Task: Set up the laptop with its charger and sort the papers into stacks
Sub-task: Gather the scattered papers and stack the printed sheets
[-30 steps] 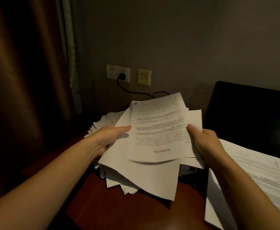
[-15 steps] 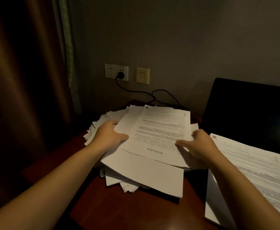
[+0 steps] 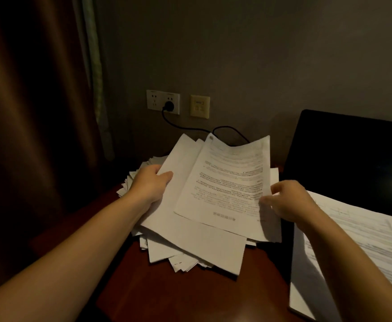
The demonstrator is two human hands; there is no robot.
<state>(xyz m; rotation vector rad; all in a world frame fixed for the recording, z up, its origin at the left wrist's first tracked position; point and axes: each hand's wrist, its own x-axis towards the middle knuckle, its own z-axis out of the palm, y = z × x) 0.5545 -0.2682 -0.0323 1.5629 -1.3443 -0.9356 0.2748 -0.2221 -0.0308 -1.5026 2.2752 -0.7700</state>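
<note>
Left grip (image 3: 152, 183) and right grip (image 3: 288, 199), seemingly pinching printed sheet (image 3: 227, 182).

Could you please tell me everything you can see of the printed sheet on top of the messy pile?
The printed sheet is white paper with lines of small dark text, too blurred to read, apparently upside down to the viewer. Its far edge curls upward. It lies tilted on larger blank sheets atop the messy pile. The right hand pinches its right edge; the left hand grips the sheets beneath.
</note>
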